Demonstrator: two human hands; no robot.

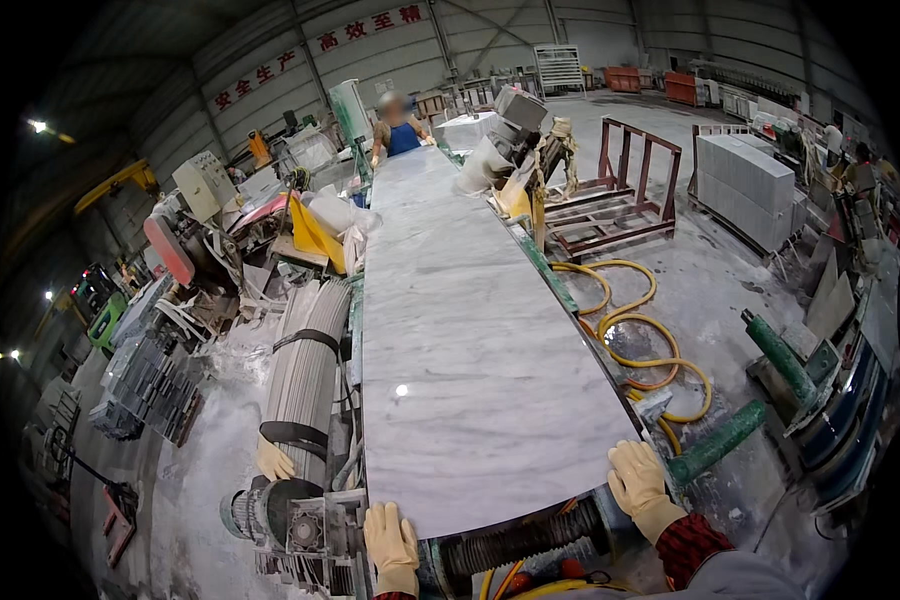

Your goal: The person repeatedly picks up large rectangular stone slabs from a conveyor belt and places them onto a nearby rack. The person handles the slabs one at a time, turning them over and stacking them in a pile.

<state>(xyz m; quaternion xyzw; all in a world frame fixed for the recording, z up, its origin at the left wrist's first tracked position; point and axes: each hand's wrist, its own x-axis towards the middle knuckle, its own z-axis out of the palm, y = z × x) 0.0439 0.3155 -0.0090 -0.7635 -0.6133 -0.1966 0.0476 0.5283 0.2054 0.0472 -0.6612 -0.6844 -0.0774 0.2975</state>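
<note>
A long white marble slab (470, 330) with grey veins stretches away from me on a green-framed conveyor. Both of my hands wear cream work gloves. My left hand (391, 545) rests at the slab's near left corner, fingers stretched forward. At the near right corner lies my right hand (640, 485), its fingers extended along the slab's edge. The undersides of both hands are hidden. Below the near edge shows a dark ribbed roller (520, 540). At the slab's far end stands another person (400, 130) in a blue apron, hands beside the slab.
A strapped bundle of pale strips (305, 360) stands left of the conveyor, with a cream glove (274, 460) and a motor (270, 510) near it. A yellow hose (660, 350) coils on the right floor. Green rollers (715, 440), a metal rack (610, 200) and stacked slabs (745, 185) stand right.
</note>
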